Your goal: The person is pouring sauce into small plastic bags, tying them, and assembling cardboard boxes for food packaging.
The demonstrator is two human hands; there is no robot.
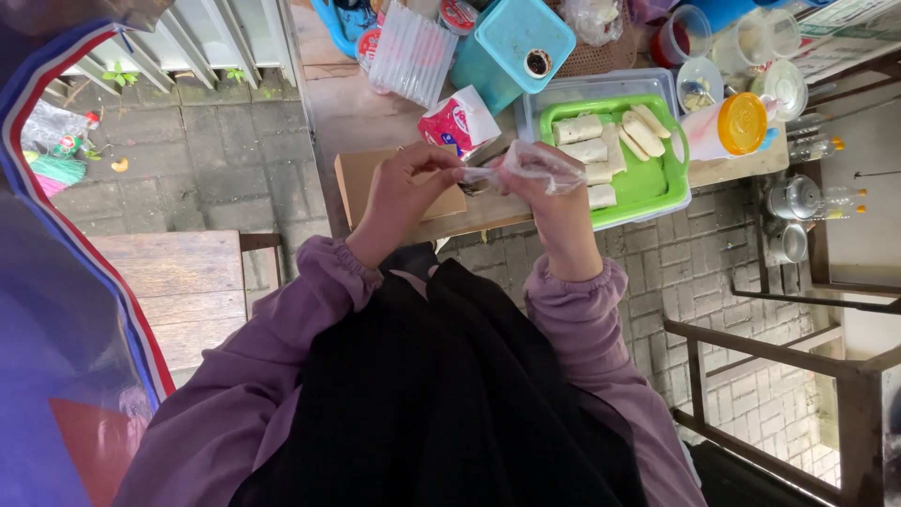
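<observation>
My left hand pinches the edge of a clear thin plastic glove that covers the fingers of my right hand. Both hands are raised over the front edge of a wooden counter, above a brown cardboard box. Just right of my right hand lies a green tray holding several pale rolled pieces of food, set inside a grey tray. A small red and white carton stands just beyond my hands.
A teal lidded box, ribbed clear cups, a cup with an orange lid and other containers crowd the counter's back. A wooden bench is at left, a metal rail at right, and metal kettles below the counter.
</observation>
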